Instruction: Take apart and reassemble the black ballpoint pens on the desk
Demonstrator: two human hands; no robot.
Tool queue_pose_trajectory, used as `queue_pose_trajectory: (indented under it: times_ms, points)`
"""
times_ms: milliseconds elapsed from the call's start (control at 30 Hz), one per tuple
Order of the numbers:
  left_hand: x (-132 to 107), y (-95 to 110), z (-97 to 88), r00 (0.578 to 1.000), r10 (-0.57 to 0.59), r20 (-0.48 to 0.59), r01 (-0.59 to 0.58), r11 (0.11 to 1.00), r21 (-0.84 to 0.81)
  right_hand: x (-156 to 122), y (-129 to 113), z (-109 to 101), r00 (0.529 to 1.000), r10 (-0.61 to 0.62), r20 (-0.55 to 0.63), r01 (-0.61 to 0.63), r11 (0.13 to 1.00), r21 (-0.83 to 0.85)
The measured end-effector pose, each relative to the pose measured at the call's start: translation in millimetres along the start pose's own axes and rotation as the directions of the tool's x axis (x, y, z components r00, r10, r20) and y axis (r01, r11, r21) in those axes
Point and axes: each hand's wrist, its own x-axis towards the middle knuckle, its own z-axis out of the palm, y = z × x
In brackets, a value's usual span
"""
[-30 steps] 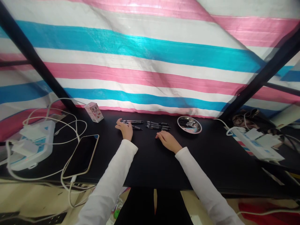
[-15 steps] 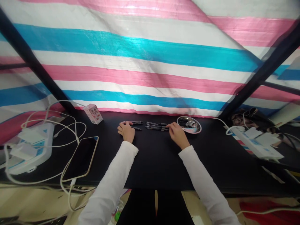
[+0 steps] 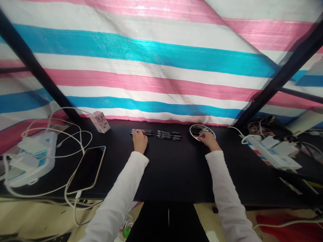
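Observation:
Two groups of black pens lie in rows on the black table (image 3: pixel 176 168). My left hand (image 3: pixel 140 140) rests at the left group of pens (image 3: pixel 141 132), fingertips touching them, fingers curled. The right group of pens (image 3: pixel 168 135) lies untouched in the middle. My right hand (image 3: pixel 209 139) reaches into a round shiny dish (image 3: pixel 193 129) that holds more pens; its fingers are bent over the dish's contents. Whether they grip a pen is hidden.
A small pink box (image 3: pixel 99 121) stands at the back left. A phone (image 3: pixel 87 168) lies on the left with white cables and a power strip (image 3: pixel 27 158). Another power strip (image 3: pixel 274 153) sits on the right. A striped tarp hangs behind.
My right hand moved from the middle pens to the right, into the dish. My left hand shifted slightly right along the left pens.

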Motion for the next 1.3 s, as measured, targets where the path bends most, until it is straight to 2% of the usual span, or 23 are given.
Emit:
queue_pose_trajectory:
  times_ms: [133,233,300,400,467,567,667,800,1000,1167,1300]
  points:
    - [1.6,-0.3,-0.7,0.999,0.045,-0.022,-0.045,0.998,-0.043,5.3,-2.7,-1.4,0.999,0.017,0.027,-0.016,1.0,-0.006]
    - [0.3,7.0,-2.1,0.982,0.189,0.009,-0.186,0.971,-0.152,5.1,-3.1,-0.6,1.0,-0.004,0.023,0.004,1.0,0.002]
    - [-3.6,15.8,-1.5,0.941,0.331,0.071,-0.3,0.912,-0.279,4.0,-2.6,0.2,1.0,-0.021,0.021,0.02,1.0,0.008]
    - [-12.3,28.8,2.6,0.825,0.537,0.175,-0.419,0.789,-0.449,2.7,-0.7,1.1,0.999,-0.034,0.014,0.034,0.999,0.013]
    - [-17.1,33.7,6.1,0.763,0.612,0.21,-0.455,0.739,-0.497,2.4,0.8,1.1,0.998,-0.056,-0.029,0.056,0.998,0.006]
    - [-19.6,35.0,8.7,0.724,0.651,0.228,-0.51,0.727,-0.459,2.2,1.1,-1.2,0.972,-0.145,-0.185,0.147,0.989,-0.004]
    - [-19.2,34.6,6.9,0.692,0.667,0.277,-0.581,0.742,-0.334,0.7,-4.8,-5.2,0.908,-0.233,-0.349,0.262,0.964,0.039]
    - [-20.5,36.1,3.5,0.687,0.651,0.322,-0.625,0.756,-0.195,-5.8,-23.8,-5.6,0.842,-0.321,-0.434,0.407,0.906,0.119]
    - [-21.5,36.4,2.0,0.692,0.63,0.352,-0.616,0.77,-0.168,-23.1,-62.3,15.3,0.792,-0.485,-0.371,0.597,0.744,0.301]
    - [-20.7,37.5,0.7,0.694,0.615,0.375,-0.602,0.781,-0.167,-40.2,-85.7,31.3,0.765,-0.57,-0.3,0.643,0.65,0.406]
    - [-21.0,37.9,0.7,0.716,0.597,0.362,-0.591,0.794,-0.141,-50.2,-94.2,35.7,0.779,-0.542,-0.316,0.622,0.602,0.502]
